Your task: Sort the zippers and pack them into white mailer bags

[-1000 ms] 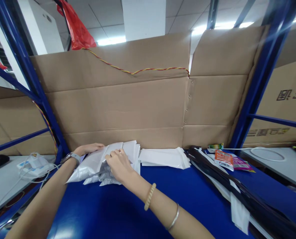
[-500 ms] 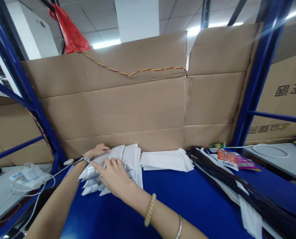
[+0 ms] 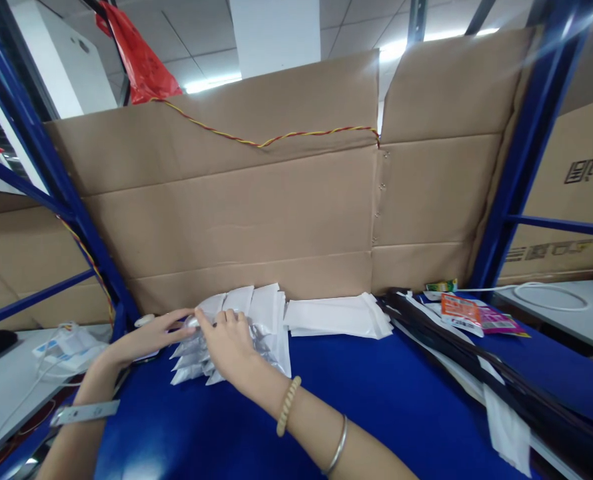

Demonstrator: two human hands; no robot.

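Several white and silvery padded packets (image 3: pixel 271 307) lie stacked and overlapping on the blue table, against the cardboard. My right hand (image 3: pixel 229 340) rests on top of the stack, palm down with its fingers spread. At the stack's left edge is my left hand (image 3: pixel 151 333), its fingers stretched toward the packets and the fingertips close to my right thumb. Neither hand has its fingers wrapped round anything. Just right of the stack lies a flat pile of white envelopes (image 3: pixel 334 317), touched by neither hand.
A cardboard wall (image 3: pixel 251 213) stands behind the blue table (image 3: pixel 336 393). Long black and white strips (image 3: pixel 456 353) run along the right, beside orange (image 3: pixel 461 312) and purple (image 3: pixel 499 321) packets. White cables and an adapter (image 3: pixel 69 350) sit at the left. Blue posts flank both sides.
My left hand has drawn back from behind the stack to its near left edge, its forearm now lower and more to the left. My right hand stays on the packets. The view has shifted slightly.
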